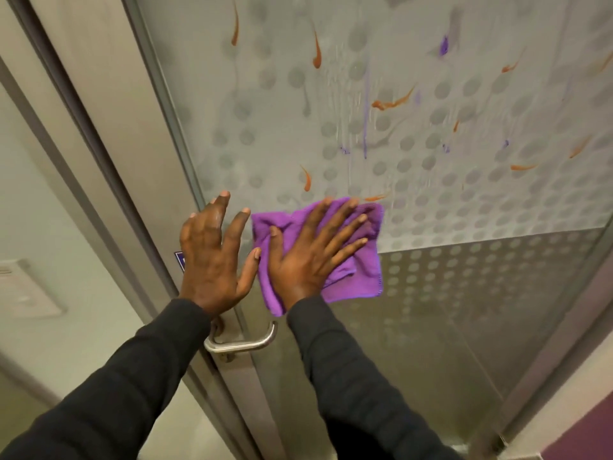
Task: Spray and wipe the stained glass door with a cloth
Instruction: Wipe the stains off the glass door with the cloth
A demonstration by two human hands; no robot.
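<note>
The frosted glass door (431,207) with a grey dot pattern fills the view. Orange streaks (391,102) and purple smears (443,45) mark its upper half, and wet runs trail down the middle. A purple cloth (361,277) lies flat against the glass just above the door's lower band. My right hand (311,250) presses on the cloth with fingers spread. My left hand (212,250) rests flat on the door's left edge, fingers apart, holding nothing. No spray bottle is in view.
A metal lever handle (242,343) sticks out below my left hand. The grey door frame (109,154) runs diagonally along the left. A wall panel (26,290) sits at the far left, and a purple floor strip (587,436) shows at the bottom right.
</note>
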